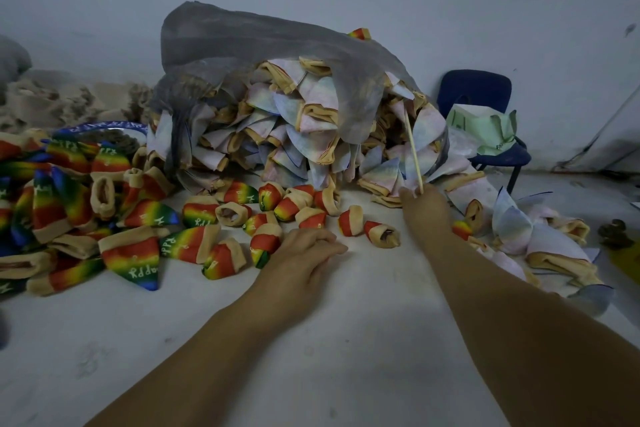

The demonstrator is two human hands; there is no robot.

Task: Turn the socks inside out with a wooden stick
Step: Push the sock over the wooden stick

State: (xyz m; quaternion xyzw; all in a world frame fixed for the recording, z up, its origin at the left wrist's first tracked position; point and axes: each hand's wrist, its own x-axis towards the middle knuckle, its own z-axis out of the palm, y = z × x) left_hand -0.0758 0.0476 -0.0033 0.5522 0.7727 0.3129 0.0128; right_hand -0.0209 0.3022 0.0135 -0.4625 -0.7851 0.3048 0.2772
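Observation:
A large clear plastic bag (221, 45) lies open on the floor, spilling a heap of pale inside-out socks (304, 121) with tan cuffs. Bright rainbow socks (131, 253) lie scattered to the left and in front of the heap. My right hand (424, 206) grips a thin wooden stick (414, 149) that points up against the pale heap. My left hand (308, 250) rests on the floor with curled fingers, touching a rainbow sock (265, 246) at its left side; I cannot see anything held in it.
More pale socks (540, 236) lie spread at the right. A blue chair (485, 121) with green paper on it stands by the wall at the back right. A beige heap (62, 97) lies at the back left. Bare white floor (363, 322) stretches in front of me.

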